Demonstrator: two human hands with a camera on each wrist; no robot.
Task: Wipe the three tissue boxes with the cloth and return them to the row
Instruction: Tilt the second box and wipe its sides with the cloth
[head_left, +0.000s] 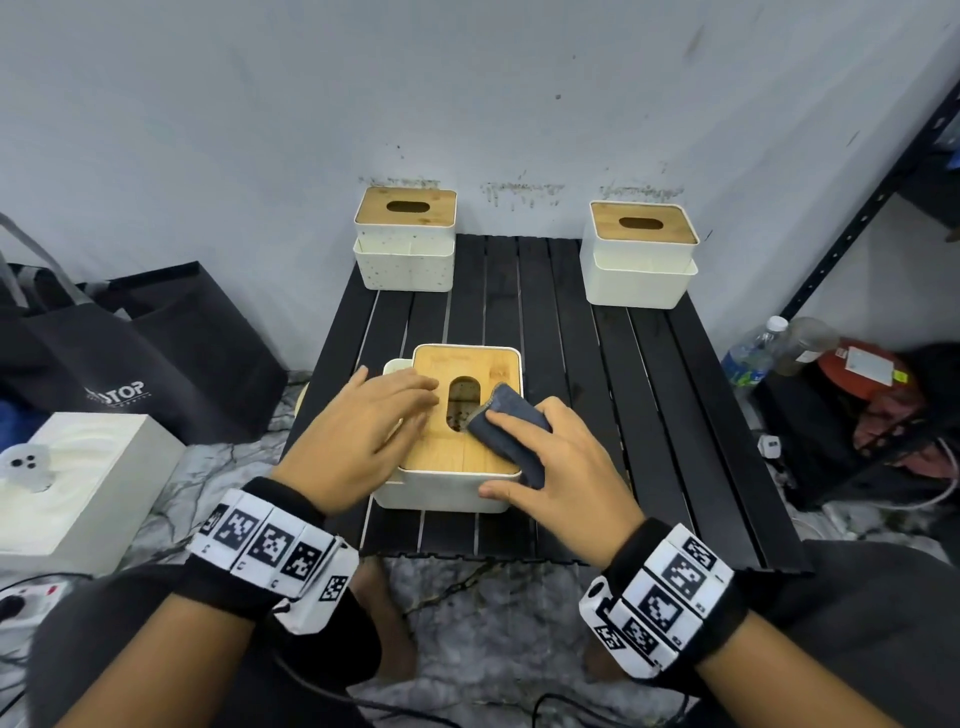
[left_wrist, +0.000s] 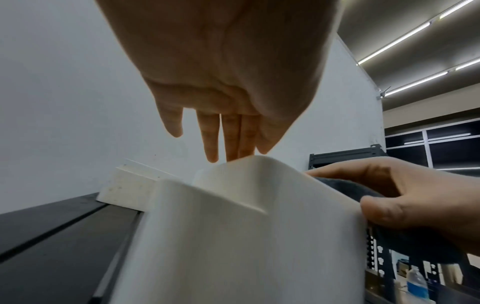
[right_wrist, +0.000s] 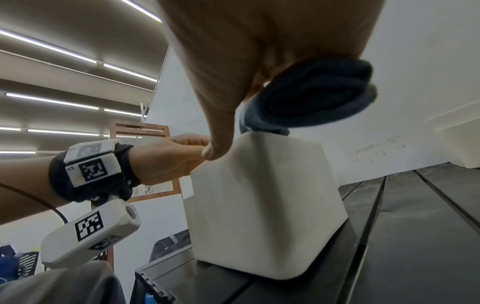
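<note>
Black slatted table (head_left: 649, 415), grey wall (head_left: 260, 130)

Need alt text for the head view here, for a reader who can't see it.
A right hand presses a dark blue cloth on the wooden lid of a white tissue box at the near edge of a black slatted table, while the left hand rests flat on the lid. Two matching boxes stand by the wall.

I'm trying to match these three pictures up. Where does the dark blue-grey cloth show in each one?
Head view: the folded dark blue-grey cloth lies centre, under the right hand on the bamboo lid.
Left wrist view: cloth at right, beneath the fingers.
Right wrist view: cloth top centre, bunched under the palm.
Shared landmark: the white tissue box with bamboo lid.
</note>
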